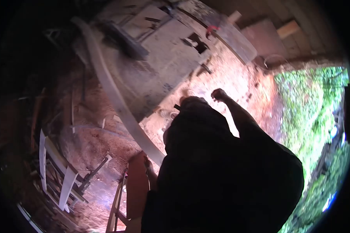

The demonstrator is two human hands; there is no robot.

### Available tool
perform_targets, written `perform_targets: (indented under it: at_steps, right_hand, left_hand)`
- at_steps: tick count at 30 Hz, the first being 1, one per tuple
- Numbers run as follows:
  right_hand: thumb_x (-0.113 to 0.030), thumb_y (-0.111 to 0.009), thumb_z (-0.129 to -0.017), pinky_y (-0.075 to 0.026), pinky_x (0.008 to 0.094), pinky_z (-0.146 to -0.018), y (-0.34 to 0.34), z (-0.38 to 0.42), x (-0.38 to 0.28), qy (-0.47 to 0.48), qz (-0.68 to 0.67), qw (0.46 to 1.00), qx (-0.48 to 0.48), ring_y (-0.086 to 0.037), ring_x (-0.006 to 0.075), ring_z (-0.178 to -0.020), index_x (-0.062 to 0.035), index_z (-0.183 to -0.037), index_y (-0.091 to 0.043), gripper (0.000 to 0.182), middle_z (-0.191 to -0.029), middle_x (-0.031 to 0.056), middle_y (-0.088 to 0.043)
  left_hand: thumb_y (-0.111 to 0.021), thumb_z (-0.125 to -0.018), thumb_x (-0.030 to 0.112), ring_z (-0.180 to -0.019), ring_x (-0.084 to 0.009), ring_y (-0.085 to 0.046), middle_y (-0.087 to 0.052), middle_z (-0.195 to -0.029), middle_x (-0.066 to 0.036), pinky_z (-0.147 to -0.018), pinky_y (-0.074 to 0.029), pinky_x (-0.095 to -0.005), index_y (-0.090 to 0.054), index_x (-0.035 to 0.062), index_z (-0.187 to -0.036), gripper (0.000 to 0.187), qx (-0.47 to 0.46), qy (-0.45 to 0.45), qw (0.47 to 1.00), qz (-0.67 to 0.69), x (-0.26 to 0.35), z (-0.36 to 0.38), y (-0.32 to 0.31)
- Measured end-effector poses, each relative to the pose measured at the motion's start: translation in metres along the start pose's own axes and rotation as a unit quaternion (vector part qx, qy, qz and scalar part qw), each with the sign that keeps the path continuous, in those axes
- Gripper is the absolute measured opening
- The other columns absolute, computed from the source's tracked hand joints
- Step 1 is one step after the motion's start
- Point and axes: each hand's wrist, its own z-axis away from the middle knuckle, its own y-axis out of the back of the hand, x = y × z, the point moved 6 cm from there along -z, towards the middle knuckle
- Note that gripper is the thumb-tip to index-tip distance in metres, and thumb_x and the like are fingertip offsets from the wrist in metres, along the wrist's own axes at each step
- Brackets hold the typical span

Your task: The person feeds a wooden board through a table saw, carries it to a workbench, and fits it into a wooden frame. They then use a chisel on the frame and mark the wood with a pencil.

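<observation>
My right hand (218,95) is held out at the end of my bent arm over the bright, dusty ground, its fingers curled in and nothing visible in them. My left hand (149,167) hangs low on the other side of my body, fingers stretched out along the edge of a reddish-brown board (137,180), which it overlaps in this view. Close by that hand, a long pale plank (116,95) runs up to the far left, its near end hidden behind my dark torso.
Ahead lies a large worn work table (163,58) with a dark beam (124,39) and a square opening. Beyond it are a plank (235,44) and a red object (211,31). Wooden frames (68,182) stand at the lower left, and greenery (307,101) is at the right.
</observation>
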Motion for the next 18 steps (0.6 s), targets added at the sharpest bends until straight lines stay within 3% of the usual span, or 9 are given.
perform_targets:
  at_steps: [2,5,10,11,12,14,16,18]
  right_hand:
    - [-0.033,-0.06,-0.092,-0.051,0.0366,-0.048,0.013,-0.006,0.007,-0.09,0.112,0.987,0.07,-0.068,0.0208,-0.061,-0.0033,-0.084,-0.069,0.032,-0.077,0.0089,-0.07]
    - [-0.044,-0.059,-0.093,-0.053,0.0353,-0.051,0.036,-0.023,0.035,-0.171,0.034,0.977,0.119,-0.066,0.02,-0.057,-0.006,-0.084,-0.069,0.041,-0.077,0.0077,-0.071]
    - [-0.041,-0.053,-0.097,-0.056,0.0387,-0.065,0.049,-0.096,0.071,-0.228,-0.291,0.917,0.149,-0.07,0.0249,-0.076,-0.0054,-0.102,-0.064,0.037,-0.092,0.0094,-0.071]
    - [-0.043,-0.055,-0.097,-0.057,0.0396,-0.071,0.05,-0.119,0.079,-0.221,-0.337,0.905,0.135,-0.07,0.027,-0.084,-0.0067,-0.108,-0.062,0.039,-0.099,0.0095,-0.07]
    - [-0.044,-0.055,-0.098,-0.057,0.0431,-0.078,0.047,-0.153,0.111,-0.116,-0.435,0.889,0.082,-0.069,0.0288,-0.092,-0.0089,-0.116,-0.059,0.04,-0.11,0.01,-0.068]
    - [-0.04,-0.053,-0.1,-0.055,0.0491,-0.09,0.039,-0.229,0.15,-0.045,-0.549,0.834,0.025,-0.06,0.0312,-0.114,-0.0127,-0.132,-0.05,0.042,-0.128,0.0128,-0.058]
    - [-0.035,-0.047,-0.102,-0.054,0.0413,-0.093,0.039,-0.273,0.127,-0.138,-0.587,0.794,0.078,-0.059,0.0268,-0.115,-0.0114,-0.132,-0.047,0.038,-0.12,0.0057,-0.061]
    - [-0.039,-0.049,-0.1,-0.053,0.0407,-0.092,0.027,-0.322,0.141,-0.047,-0.548,0.835,0.007,-0.059,0.0268,-0.115,-0.0115,-0.127,-0.052,0.038,-0.119,0.0046,-0.062]
  left_hand:
    - [-0.057,-0.089,0.06,-0.139,-0.0391,-0.035,-0.037,-0.149,-0.028,-0.112,-0.031,-0.0472,-0.031,0.0004,-0.148,0.087,0.034,0.008,0.998,0.059,0.01,0.015,-0.01]
    - [-0.057,-0.091,0.057,-0.138,-0.039,-0.037,-0.038,-0.148,-0.028,-0.112,-0.032,-0.0474,-0.033,-0.0022,-0.147,0.085,0.092,0.016,0.987,0.133,0.021,0.034,-0.02]
    - [-0.057,-0.093,0.053,-0.136,-0.0387,-0.04,-0.04,-0.147,-0.028,-0.111,-0.033,-0.0477,-0.036,-0.0064,-0.144,0.081,0.179,0.004,0.962,0.205,0.054,0.042,-0.032]
    - [-0.057,-0.094,0.052,-0.136,-0.0387,-0.04,-0.04,-0.147,-0.028,-0.111,-0.033,-0.0477,-0.037,-0.0073,-0.144,0.08,0.192,0.0,0.959,0.211,0.059,0.039,-0.035]
    - [-0.051,-0.096,0.056,-0.124,-0.0355,-0.052,-0.049,-0.139,-0.027,-0.103,-0.043,-0.0405,-0.043,-0.0018,-0.143,0.075,0.154,0.018,0.958,0.242,0.083,0.046,-0.034]
    - [-0.048,-0.101,0.045,-0.125,-0.0341,-0.052,-0.054,-0.135,-0.025,-0.104,-0.041,-0.0417,-0.044,-0.0104,-0.138,0.067,0.205,0.09,0.965,0.139,0.076,0.058,-0.031]
    - [-0.045,-0.101,0.047,-0.121,-0.0341,-0.056,-0.059,-0.13,-0.024,-0.1,-0.043,-0.04,-0.052,-0.007,-0.132,0.063,0.212,0.135,0.966,0.065,0.078,0.059,-0.016]
    - [-0.042,-0.103,0.043,-0.112,-0.0297,-0.061,-0.065,-0.12,-0.02,-0.094,-0.047,-0.0391,-0.06,-0.0046,-0.124,0.055,0.273,0.11,0.954,0.058,0.076,0.066,-0.023]
